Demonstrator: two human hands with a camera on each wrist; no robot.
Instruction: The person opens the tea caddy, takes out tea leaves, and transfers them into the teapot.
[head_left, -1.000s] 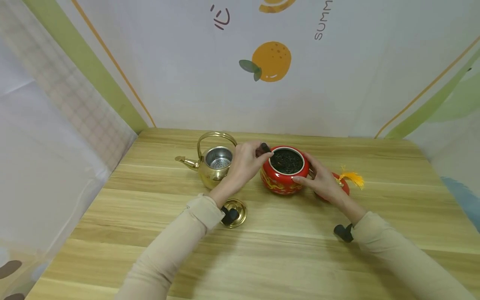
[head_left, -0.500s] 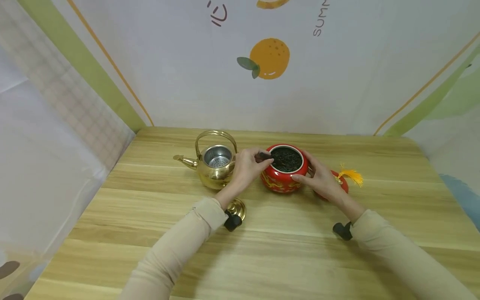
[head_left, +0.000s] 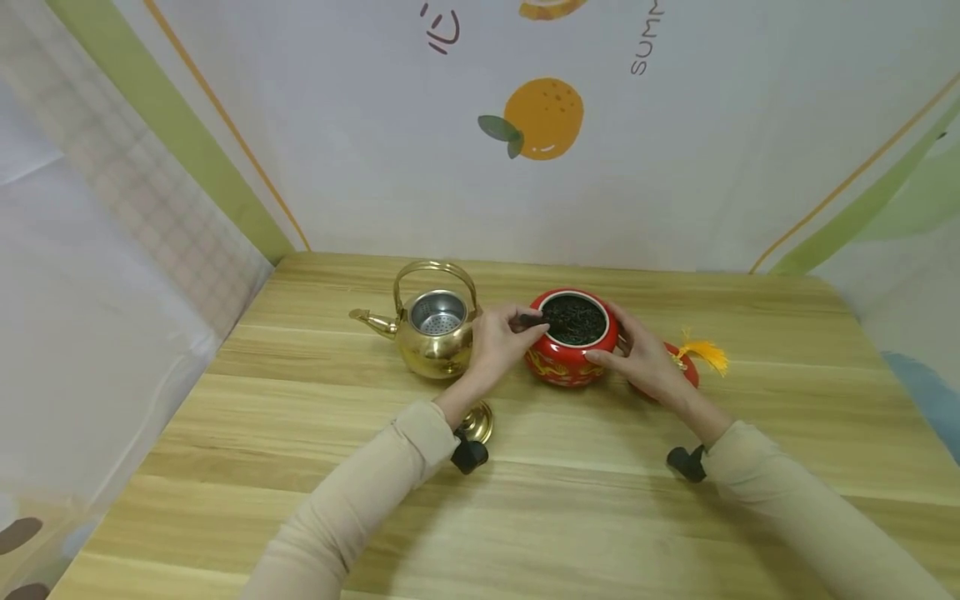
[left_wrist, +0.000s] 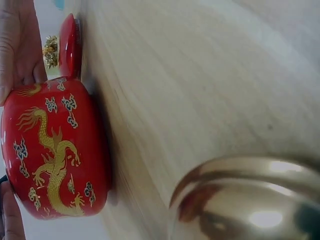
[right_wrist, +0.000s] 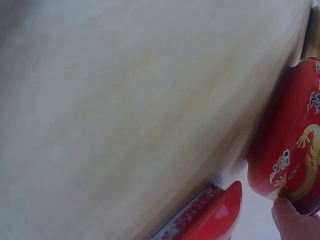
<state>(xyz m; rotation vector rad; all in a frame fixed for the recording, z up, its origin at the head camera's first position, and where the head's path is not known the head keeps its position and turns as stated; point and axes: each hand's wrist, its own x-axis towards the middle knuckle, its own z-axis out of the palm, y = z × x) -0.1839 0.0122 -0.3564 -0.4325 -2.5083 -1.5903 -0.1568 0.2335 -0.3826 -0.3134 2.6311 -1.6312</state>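
A round red jar (head_left: pixel 566 371) with gold dragons stands on the table, filled with dark tea leaves (head_left: pixel 576 323). My right hand (head_left: pixel 651 362) holds its right side, thumb in front, fingers behind. At the left rim, my left hand (head_left: pixel 497 340) pinches a short dark handle (head_left: pixel 532 319) between thumb and fingers; whatever lies beyond it cannot be made out. To the left sits a gold kettle (head_left: pixel 427 354) with its top uncovered and a perforated metal strainer (head_left: pixel 437 317) inside. The left wrist view catches the jar's dragon side (left_wrist: pixel 60 150).
A red lid (head_left: pixel 688 373) with a yellow tassel (head_left: pixel 707 357) lies right of the jar, partly behind the right hand. The gold kettle lid (head_left: pixel 482 421) rests near the left wrist. A printed cloth (head_left: pixel 375 167) hangs behind the wooden table (head_left: pixel 600 517).
The dark handle in my left hand has tipped from slanting upward to nearly level at the jar's rim. That hand has dropped slightly. My right hand keeps its hold on the jar.
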